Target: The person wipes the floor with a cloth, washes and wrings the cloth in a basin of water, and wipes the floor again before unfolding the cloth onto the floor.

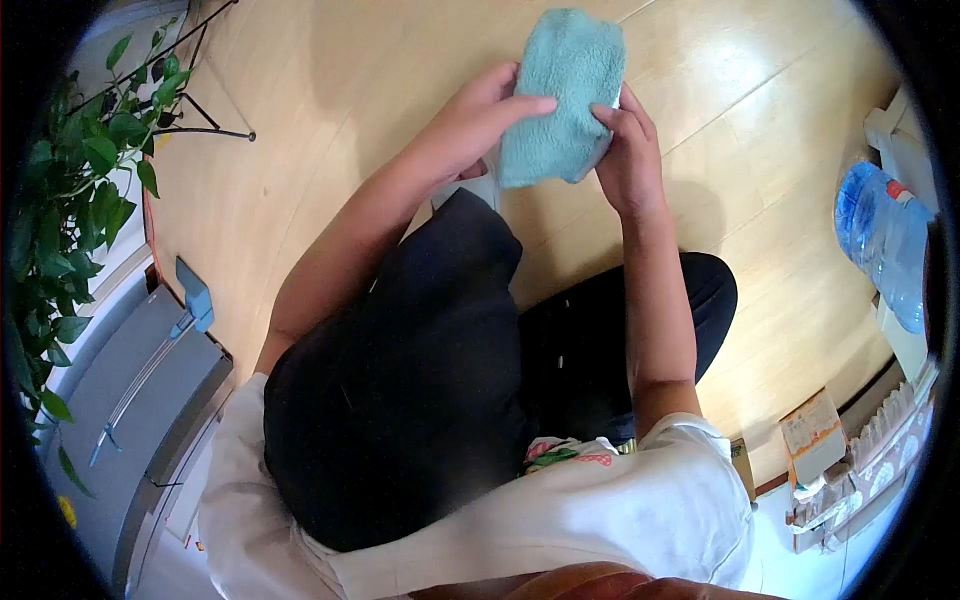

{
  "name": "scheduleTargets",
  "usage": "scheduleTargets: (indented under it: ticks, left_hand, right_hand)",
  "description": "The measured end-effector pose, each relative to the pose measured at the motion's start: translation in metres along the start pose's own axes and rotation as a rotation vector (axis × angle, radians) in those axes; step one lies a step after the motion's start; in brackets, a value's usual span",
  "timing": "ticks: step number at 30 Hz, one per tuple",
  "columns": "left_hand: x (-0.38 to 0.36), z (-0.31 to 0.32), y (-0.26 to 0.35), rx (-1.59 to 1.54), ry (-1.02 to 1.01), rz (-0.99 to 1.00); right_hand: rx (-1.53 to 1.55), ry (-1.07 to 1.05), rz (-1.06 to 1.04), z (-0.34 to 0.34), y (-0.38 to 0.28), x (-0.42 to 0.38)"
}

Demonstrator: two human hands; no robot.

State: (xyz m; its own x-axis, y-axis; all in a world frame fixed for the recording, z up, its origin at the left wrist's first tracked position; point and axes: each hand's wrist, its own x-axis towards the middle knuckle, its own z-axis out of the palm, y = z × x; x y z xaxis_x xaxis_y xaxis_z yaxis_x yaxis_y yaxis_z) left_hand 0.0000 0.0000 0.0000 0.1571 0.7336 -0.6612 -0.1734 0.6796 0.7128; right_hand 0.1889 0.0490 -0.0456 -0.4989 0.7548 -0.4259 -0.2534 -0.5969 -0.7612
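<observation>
Up at the top of the view, both hands are closing on a folded teal towel (562, 95), which is hanging in the air above the wooden floor (760, 130) rather than lying on it. The left hand (478, 120) is gripping the towel's left edge, its fingers curling over the front of the cloth with one fingertip pressing toward the middle. The right hand (625, 150) is clasping the right edge, fingers wrapping onto the fabric and the thumb hidden behind it. A bit of white is showing under the towel's lower edge; what it is cannot be told.

Below the hands, the person's forearms are running down to a white short-sleeved shirt (620, 510), and dark trousers (420, 400) are covering the bent legs between them.

Along the floor's left edge a leafy green plant (80, 190) is spreading beside a thin black wire stand (205, 100). Nearer the lower left a grey cabinet (140, 400) is standing, with a small blue object (195, 295) resting at its upper corner. By the floor's right edge a large blue water bottle (885, 240) is lying tilted, and near the lower right corner a small cardboard box (812, 435) is sitting among clutter too blurred to name.
</observation>
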Motion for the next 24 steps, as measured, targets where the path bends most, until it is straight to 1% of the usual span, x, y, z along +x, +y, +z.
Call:
scheduleTargets:
  ticks: [2, 5, 6, 9, 10, 13, 14, 16, 17, 18, 19, 20, 21, 22, 23, 24]
  left_hand:
    - [-0.004, 0.008, 0.0, -0.14, -0.058, 0.083]
    - [-0.015, 0.03, 0.009, -0.424, -0.068, 0.179]
    - [-0.013, 0.034, 0.011, -0.487, -0.11, 0.173]
    - [0.001, 0.043, -0.001, -0.24, 0.008, 0.216]
    - [0.007, 0.044, -0.008, -0.145, 0.044, 0.269]
    - [0.013, 0.044, -0.015, 0.023, 0.185, 0.243]
    - [0.014, 0.045, -0.015, 0.126, 0.228, 0.258]
    - [0.014, 0.045, -0.013, 0.33, 0.313, 0.288]
    - [0.017, 0.041, -0.014, 0.322, 0.282, 0.301]
    - [0.019, 0.036, -0.017, 0.312, 0.252, 0.311]
    - [0.02, 0.031, -0.018, 0.301, 0.223, 0.319]
    - [0.009, 0.032, -0.002, 0.281, 0.194, 0.237]
    - [0.01, 0.025, -0.006, 0.217, 0.213, 0.23]
    - [0.016, 0.014, -0.016, 0.152, 0.231, 0.228]
    - [0.024, 0.001, -0.025, 0.088, 0.247, 0.226]
    - [0.03, -0.014, -0.034, 0.082, 0.322, 0.214]
  right_hand:
    - [-0.036, -0.013, -0.027, -0.008, 0.0, 0.002]
    - [0.092, 0.047, 0.018, -0.008, -0.003, -0.003]
    - [0.288, 0.103, 0.055, -0.004, -0.008, -0.003]
    - [0.81, -0.054, 0.044, 0.0, -0.01, -0.003]
    - [0.878, -0.207, 0.03, -0.007, -0.006, -0.002]
    - [0.83, -0.126, 0.084, -0.007, 0.002, -0.005]
    - [0.622, -0.02, 0.011, -0.005, 0.004, -0.005]
    - [0.51, 0.044, 0.066, -0.016, 0.011, 0.001]
    - [0.453, 0.077, 0.093, -0.022, 0.011, 0.004]
    - [0.558, 0.018, 0.071, -0.03, 0.003, 0.003]
    - [0.508, 0.048, 0.069, -0.052, 0.0, 0.005]
    - [0.459, 0.083, 0.067, -0.081, -0.006, 0.005]
    - [0.393, 0.166, 0.056, -0.11, -0.018, 0.002]
    - [0.259, 0.321, 0.043, -0.115, -0.049, -0.011]
    - [-0.003, 0.388, -0.171, -0.14, -0.062, -0.012]
    - [-0.166, 0.524, -0.272, -0.162, -0.076, -0.017]
